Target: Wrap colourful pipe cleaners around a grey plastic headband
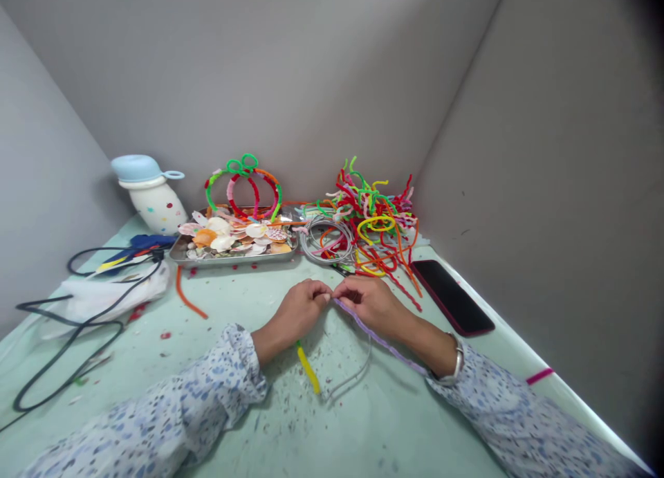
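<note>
My R grip (pixel 371 305) is narrow, thumb & fingertip pinching the lilac pipe cleaner (pixel 381 343) nr one end; the rest trails down past my R wrist to the cuff. L grip (pixel 303 308) is narrow too, fingertips pinched tight right at that same end, but can't tell exactly what's btwn them. Both are up over the mid of the surface (pixel 404 436), tips nearly touching. Below, a thin grey wire (pixel 357 375) curves down from nr R grip toward a yellow pipe cleaner (pixel 310 371), whose upper end goes out of sight under L wrist.

Behind: metal tray (pixel 233 261) w/ shells (pixel 218 225), & 2 overlapping multicol. rings (pixel 209 196) w/ green loops on top, just behind the shells. R of tray, a wire coil (pixel 307 250), then a tangled pile of pipe cleaners (pixel 373 205), mostly red/green/yellow/orange. Phone (pixel 454 298), scrn dark, lies R of the pile. Far L: white bottle (pixel 158 205) w/ blue lid, plus black cable (pixel 86 324) across a plastic bag (pixel 117 299). Loose orange pipe cleaner (pixel 187 296) lies in front of tray.
</note>
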{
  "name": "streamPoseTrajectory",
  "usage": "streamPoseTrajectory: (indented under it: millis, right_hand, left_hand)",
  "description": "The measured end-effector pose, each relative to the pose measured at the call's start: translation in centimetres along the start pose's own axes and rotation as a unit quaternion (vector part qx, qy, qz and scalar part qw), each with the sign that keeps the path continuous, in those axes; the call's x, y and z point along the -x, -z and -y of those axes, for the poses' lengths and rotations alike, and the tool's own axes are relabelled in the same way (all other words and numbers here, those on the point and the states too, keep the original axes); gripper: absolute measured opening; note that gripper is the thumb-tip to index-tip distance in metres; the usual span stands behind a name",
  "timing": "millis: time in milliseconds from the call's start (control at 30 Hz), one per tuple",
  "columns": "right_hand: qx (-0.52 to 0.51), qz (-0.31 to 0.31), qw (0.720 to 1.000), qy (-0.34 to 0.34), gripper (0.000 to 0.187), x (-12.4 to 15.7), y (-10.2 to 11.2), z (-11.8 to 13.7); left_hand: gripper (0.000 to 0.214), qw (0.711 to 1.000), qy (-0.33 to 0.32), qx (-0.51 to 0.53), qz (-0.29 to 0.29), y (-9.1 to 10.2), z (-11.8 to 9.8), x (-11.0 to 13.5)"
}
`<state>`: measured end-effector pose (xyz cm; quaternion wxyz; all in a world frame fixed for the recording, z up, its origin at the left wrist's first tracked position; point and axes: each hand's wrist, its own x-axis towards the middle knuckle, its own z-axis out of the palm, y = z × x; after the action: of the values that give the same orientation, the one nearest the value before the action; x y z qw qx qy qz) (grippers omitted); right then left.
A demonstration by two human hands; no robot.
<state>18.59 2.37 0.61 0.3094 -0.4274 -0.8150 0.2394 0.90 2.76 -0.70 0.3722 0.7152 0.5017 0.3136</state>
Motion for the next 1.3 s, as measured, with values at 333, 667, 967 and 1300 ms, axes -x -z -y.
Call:
streamPoseTrajectory:
  millis: [333, 667, 967, 1300]
  right_hand:
    - [-0.037, 0.014, 0.999, -0.019, 0.017, -0.2, 0.3, 0.3]
    - [-0.328, 0.075, 0.922, -0.192, 0.014, -0.4, 0.6, -0.5]
    - [-0.399, 0.092, 0.881, -0.235, 0.015, -0.6, 0.7, -0.7]
    - [-0.378, 0.161, 0.889, -0.202, 0.014, -0.7, 1.9, -1.3]
  left_hand:
    - [0.021, 1.000, 0.000, -0.021, 0.010, 0.0, 0.3, -0.1]
    - [0.019, 0.999, -0.037, -0.022, 0.013, 0.2, -1.0, 0.4]
    - [0.013, 0.997, -0.030, 0.065, 0.007, -0.1, -1.1, 0.7]
    - [0.007, 0.990, -0.056, 0.132, 0.014, 0.1, -1.3, 1.2]
